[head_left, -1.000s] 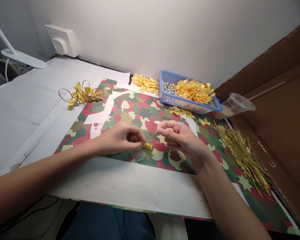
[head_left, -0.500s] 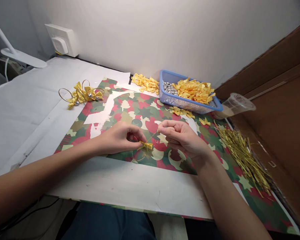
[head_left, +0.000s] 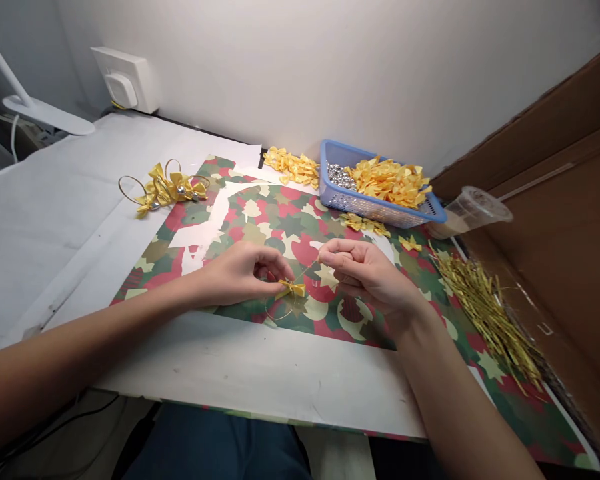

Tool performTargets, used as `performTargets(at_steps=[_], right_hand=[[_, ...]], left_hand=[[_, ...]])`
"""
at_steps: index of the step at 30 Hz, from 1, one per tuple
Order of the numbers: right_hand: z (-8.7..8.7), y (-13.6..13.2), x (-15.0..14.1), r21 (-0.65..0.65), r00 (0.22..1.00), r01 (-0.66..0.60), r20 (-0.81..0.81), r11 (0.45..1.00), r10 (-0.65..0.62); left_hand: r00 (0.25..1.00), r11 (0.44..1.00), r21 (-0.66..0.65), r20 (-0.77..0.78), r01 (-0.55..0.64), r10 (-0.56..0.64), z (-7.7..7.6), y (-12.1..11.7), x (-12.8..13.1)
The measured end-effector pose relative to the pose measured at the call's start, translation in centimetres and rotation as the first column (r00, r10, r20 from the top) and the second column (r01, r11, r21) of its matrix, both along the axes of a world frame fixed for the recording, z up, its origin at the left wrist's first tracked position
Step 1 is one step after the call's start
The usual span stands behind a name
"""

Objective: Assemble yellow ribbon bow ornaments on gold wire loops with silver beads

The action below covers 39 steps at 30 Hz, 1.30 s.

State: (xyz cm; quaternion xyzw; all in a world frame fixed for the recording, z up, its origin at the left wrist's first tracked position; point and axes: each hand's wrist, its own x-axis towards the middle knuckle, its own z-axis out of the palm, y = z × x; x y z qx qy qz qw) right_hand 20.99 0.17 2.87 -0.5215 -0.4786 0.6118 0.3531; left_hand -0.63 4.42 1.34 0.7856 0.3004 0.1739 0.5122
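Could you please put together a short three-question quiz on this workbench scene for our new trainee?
1. True or false: the blue plastic basket holds silver beads and loose yellow ribbon bows.

2. Multiple choice: what lies tilted on its side to the right of the basket?
A) a clear plastic cup
B) a pair of scissors
C) a roll of tape

3. Short answer: what runs from the small yellow bow up to the fingertips of the right hand?

Key: 1 true; 2 A; 3 a thin gold wire.
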Motion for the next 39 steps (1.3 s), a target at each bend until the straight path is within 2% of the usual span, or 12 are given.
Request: performTargets(at_steps=[5,8,10,13,15,17,25,39], right_hand=[[-0.4,0.0,-0.1,0.08,0.988,-0.05,0.148,0.996,0.038],[-0.9,-0.2,-0.6,0.259,0.928,-0.104,0.374,0.96,-0.001],[-1.1,-0.5,-1.0,0.453,0.843,-0.134,0.52,0.881,-0.139],[-1.1,-0.9,-1.5,0.693,0.74,-0.263,0.592,0.671,-0.321],[-1.1,-1.2,-1.7,0.754,0.723,-0.365,0.599,0.546,-0.343],[-1.1,-1.4,-1.8,0.752,0.707,-0.445,0.628,0.487,-0.324],[-1.5,-1.5,-2.0,0.705,0.638,-0.541,0.699,0.458,-0.324],[-1.5,-1.6,-2.3,0.689,0.588,-0.561,0.722,0.459,-0.365]], left_hand=[[0.999,0.997,-0.065,0.036,-0.034,0.036,0.1,0.1,0.1],[0.995,0.989,-0.131,0.067,-0.068,0.077,0.1,0.0,0.2],[0.989,0.983,-0.155,0.091,-0.099,0.114,-0.1,-0.1,0.4],[0.979,0.977,-0.17,0.133,-0.128,0.152,-0.5,-0.3,0.5],[0.975,0.973,-0.186,0.153,-0.134,0.163,-0.8,-0.4,0.6],[0.972,0.971,-0.194,0.158,-0.142,0.173,-0.9,-0.4,0.7],[0.967,0.968,-0.182,0.154,-0.173,0.202,-1.1,-0.5,0.9],[0.967,0.963,-0.176,0.122,-0.203,0.226,-1.0,-0.6,1.2]])
